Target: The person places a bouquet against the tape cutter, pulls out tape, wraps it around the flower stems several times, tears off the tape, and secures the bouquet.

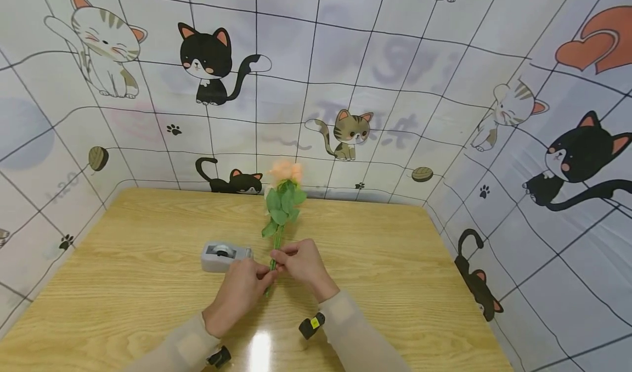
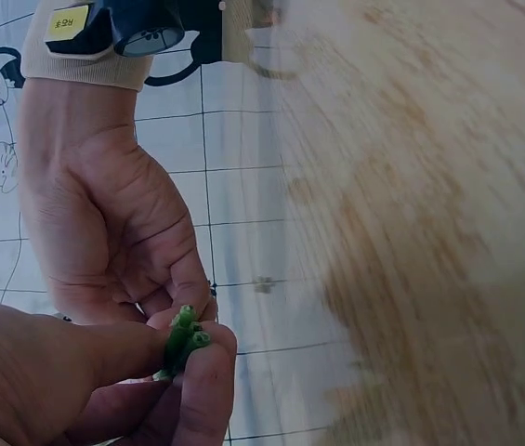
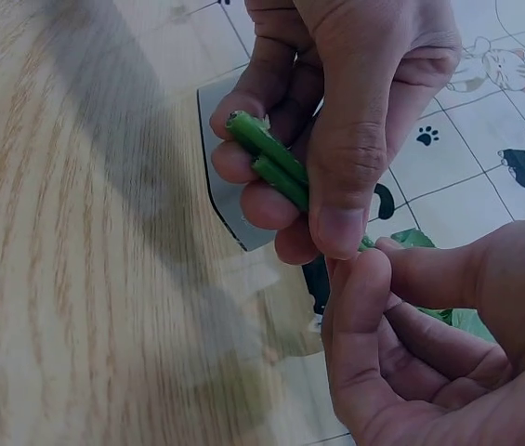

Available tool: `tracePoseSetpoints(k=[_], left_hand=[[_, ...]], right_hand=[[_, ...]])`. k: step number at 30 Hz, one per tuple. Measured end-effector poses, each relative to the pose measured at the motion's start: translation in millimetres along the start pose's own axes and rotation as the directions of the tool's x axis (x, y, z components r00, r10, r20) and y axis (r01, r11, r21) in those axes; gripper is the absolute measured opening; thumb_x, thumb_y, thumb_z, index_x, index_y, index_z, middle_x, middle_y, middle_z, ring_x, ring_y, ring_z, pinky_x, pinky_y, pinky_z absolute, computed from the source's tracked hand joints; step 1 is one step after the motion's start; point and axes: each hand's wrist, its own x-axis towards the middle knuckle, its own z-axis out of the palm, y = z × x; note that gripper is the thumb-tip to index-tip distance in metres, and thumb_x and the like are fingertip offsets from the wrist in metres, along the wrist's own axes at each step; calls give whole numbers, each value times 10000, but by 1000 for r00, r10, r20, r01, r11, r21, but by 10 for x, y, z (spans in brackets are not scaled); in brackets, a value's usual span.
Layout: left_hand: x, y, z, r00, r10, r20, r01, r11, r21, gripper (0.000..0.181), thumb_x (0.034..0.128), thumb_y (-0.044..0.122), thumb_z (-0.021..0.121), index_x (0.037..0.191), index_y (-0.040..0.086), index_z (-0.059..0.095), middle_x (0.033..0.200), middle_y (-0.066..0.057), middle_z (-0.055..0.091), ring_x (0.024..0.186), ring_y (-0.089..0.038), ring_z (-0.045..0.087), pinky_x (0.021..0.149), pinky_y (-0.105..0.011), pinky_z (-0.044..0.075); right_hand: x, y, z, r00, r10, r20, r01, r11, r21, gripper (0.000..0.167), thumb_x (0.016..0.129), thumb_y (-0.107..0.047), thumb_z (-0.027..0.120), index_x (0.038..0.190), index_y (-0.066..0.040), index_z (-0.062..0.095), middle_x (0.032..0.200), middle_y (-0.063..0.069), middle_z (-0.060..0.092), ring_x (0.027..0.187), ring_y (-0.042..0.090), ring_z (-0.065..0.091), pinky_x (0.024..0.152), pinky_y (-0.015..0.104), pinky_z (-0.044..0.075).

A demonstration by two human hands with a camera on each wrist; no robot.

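Note:
A small bunch of flowers with peach blossoms, green leaves and green stems is held upright, leaning slightly, over the table. My left hand grips the lower stems between thumb and fingers; in the right wrist view the cut stem ends stick out past its thumb. Just above it, my right hand pinches the stems with thumb and forefinger, its fingertips close against the left hand. Beside the left hand stands a grey tape dispenser with a roll in it, partly hidden by that hand.
The wood-grain table spreads around both hands. A white cloth with a grid and cartoon cats hangs behind the table and along its sides. A black wrist camera is strapped by the right sleeve, another by the left.

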Motion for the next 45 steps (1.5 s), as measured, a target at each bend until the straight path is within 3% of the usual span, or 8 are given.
tracePoseSetpoints(k=[6,9,16,19,25,32,39,45], left_hand=[[28,-100,-49,995,-37,91,46,994,-100,190,1079,168,851,919,97,925,632,93,690,522,-7,470,504,-184,340],[51,-205,-106,975,-74,210,129,958,-257,228,1123,250,813,1050,61,916,828,-13,841,654,-49,652,588,-193,504],[68,-405,-170,875,-85,477,393,701,-595,387,1213,230,667,1366,-106,785,1246,-176,878,1054,-135,849,907,-269,706],[82,-399,-164,866,-87,492,418,667,-617,369,1210,197,665,1346,-122,790,1210,-146,886,1016,-101,836,888,-243,693],[70,-344,-141,899,-102,426,369,701,-611,332,1194,127,676,1280,-169,800,1068,-83,876,906,-68,800,830,-222,678],[38,-263,-93,944,-137,301,276,830,-485,296,1174,170,723,1135,-76,883,956,-108,882,744,-27,656,612,-175,479],[-13,-139,-54,978,-164,130,196,937,-289,279,1120,131,788,877,57,903,762,-27,828,617,-41,551,569,-181,369],[-36,-72,-13,995,-97,23,99,987,-124,357,1082,121,840,725,132,844,531,93,592,482,-2,355,481,-173,250]], right_hand=[[31,46,-9,999,23,30,-24,999,39,238,1099,-191,848,999,17,904,780,49,826,688,80,729,688,213,544],[48,73,-15,998,36,54,-39,997,66,246,1104,-200,841,1027,26,900,752,-23,784,716,83,711,738,238,582],[107,133,-17,992,75,105,-89,986,138,256,1115,-178,814,1122,70,879,757,-60,751,799,89,712,843,259,638],[123,140,-14,990,85,112,-103,981,167,251,1115,-157,808,1159,82,871,787,-51,772,792,80,715,837,245,630],[130,145,-12,990,84,117,-105,976,191,239,1120,-140,801,1210,71,870,954,27,872,782,43,742,831,223,659],[30,43,-8,997,51,51,-55,994,92,300,1131,-236,807,1175,51,878,937,93,858,764,63,777,861,326,721],[-23,-1,58,1000,-3,-5,3,998,57,277,1107,-179,829,1194,83,853,1009,235,882,752,150,849,859,443,745],[7,9,96,999,11,-30,-10,998,56,229,1085,-120,848,1189,83,855,969,212,881,714,120,821,839,440,749]])
